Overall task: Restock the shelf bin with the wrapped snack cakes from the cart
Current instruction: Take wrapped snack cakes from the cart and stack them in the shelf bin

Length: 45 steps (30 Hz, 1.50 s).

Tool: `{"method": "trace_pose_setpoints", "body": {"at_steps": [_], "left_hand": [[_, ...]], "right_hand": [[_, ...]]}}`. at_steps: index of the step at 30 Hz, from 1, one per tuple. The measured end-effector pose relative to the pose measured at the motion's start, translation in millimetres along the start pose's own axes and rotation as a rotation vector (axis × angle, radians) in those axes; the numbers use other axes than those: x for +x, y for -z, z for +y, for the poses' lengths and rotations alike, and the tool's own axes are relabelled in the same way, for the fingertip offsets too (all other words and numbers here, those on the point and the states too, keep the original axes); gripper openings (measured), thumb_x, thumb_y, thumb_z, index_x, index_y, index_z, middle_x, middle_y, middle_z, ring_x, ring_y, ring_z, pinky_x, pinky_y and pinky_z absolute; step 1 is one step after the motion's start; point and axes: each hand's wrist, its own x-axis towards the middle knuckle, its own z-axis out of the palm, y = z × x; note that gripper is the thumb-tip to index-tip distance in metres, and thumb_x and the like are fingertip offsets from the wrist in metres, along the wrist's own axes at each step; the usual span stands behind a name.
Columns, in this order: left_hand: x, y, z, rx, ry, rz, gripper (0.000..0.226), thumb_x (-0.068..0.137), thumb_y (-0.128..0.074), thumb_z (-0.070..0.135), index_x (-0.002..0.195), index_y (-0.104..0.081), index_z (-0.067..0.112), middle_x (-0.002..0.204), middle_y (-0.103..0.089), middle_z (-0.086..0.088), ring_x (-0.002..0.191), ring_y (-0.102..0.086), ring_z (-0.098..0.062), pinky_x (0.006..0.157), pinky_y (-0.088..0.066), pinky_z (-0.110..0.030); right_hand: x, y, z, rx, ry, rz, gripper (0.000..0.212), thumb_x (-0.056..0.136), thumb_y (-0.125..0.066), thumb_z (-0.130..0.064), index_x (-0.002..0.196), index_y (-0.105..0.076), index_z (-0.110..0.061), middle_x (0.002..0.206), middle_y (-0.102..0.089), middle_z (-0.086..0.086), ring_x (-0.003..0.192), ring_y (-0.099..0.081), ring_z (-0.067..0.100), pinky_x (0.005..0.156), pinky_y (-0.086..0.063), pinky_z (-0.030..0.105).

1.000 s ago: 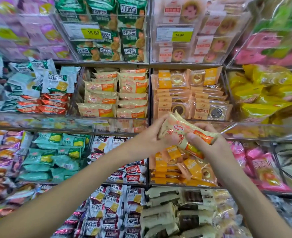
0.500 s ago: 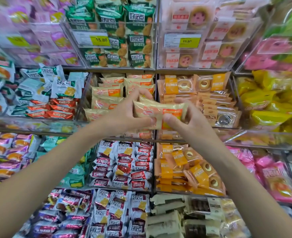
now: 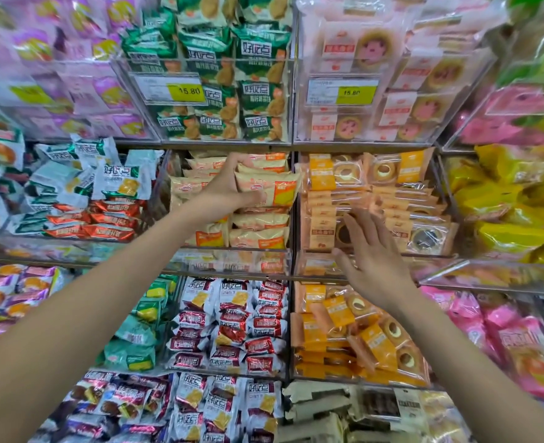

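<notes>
Left hand (image 3: 222, 190) grips a cream-and-orange wrapped snack cake (image 3: 269, 188), thumb under and fingers over, setting it on the stack inside the clear acrylic shelf bin (image 3: 232, 260); right hand (image 3: 374, 254) hovers free with fingers spread, holding nothing, in front of the neighbouring bin of orange-labelled ring cakes (image 3: 382, 174). Placement appears to be the step in hand, and the next move calls for letting go with the pack lying flat. Matching packs fill the bin in two columns.
</notes>
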Motion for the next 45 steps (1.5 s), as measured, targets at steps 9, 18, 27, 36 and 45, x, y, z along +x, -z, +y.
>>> {"method": "trace_pose_setpoints", "body": {"at_steps": [9,18,27,36,45], "left_hand": [[10.6,19.0,-9.5,0.554,-0.050,-0.047,0.052,0.072,-0.071,0.054,0.109,-0.041,0.033,0.126,-0.035,0.003,0.119,-0.036,-0.020,0.090,-0.035,-0.035],[7.2,1.0,24.1,1.099,-0.265,-0.076,0.074,0.090,-0.037,0.057,0.149,-0.015,0.018,0.155,-0.020,-0.008,0.141,-0.022,-0.028,0.114,-0.022,-0.045],[23.1,-4.3,1.0,1.135,-0.435,-0.239,0.063,0.096,-0.025,0.054,0.150,-0.014,0.023,0.157,-0.015,0.002,0.144,-0.014,-0.016,0.113,-0.012,-0.037],[20.0,-4.5,9.2,1.048,-0.379,-0.267,0.061,0.095,-0.035,0.052,0.149,-0.018,0.028,0.157,-0.018,0.005,0.143,-0.016,-0.016,0.113,-0.012,-0.039],[-100.1,-105.2,84.7,0.038,-0.487,0.107,0.020,0.091,-0.050,0.025,0.109,-0.059,0.024,0.102,-0.058,0.020,0.095,-0.054,0.005,0.083,-0.043,-0.011]], "right_hand": [[0.0,-3.2,-1.0,-0.059,-0.034,-0.019,0.065,0.097,-0.027,-0.049,0.151,-0.014,-0.018,0.161,-0.005,0.002,0.147,0.000,0.025,0.118,-0.008,0.045],[0.0,-3.1,-0.9,-0.029,-0.022,-0.013,0.065,0.096,-0.026,-0.050,0.152,-0.012,-0.020,0.161,-0.003,-0.001,0.147,0.003,0.021,0.117,-0.006,0.044],[-0.1,-5.7,-0.4,-0.055,-0.018,0.014,0.063,0.097,-0.029,-0.048,0.152,-0.015,-0.018,0.161,-0.006,0.001,0.147,0.000,0.022,0.118,-0.007,0.043],[1.8,0.5,-1.4,0.069,-0.029,0.000,0.062,0.097,-0.039,-0.043,0.150,-0.019,-0.019,0.160,-0.008,-0.001,0.147,0.000,0.020,0.117,-0.008,0.043],[-89.9,39.7,16.5,0.447,-0.135,0.285,0.038,0.096,-0.053,-0.021,0.133,-0.050,-0.012,0.135,-0.052,0.004,0.125,-0.047,0.018,0.106,-0.038,0.033]]}}
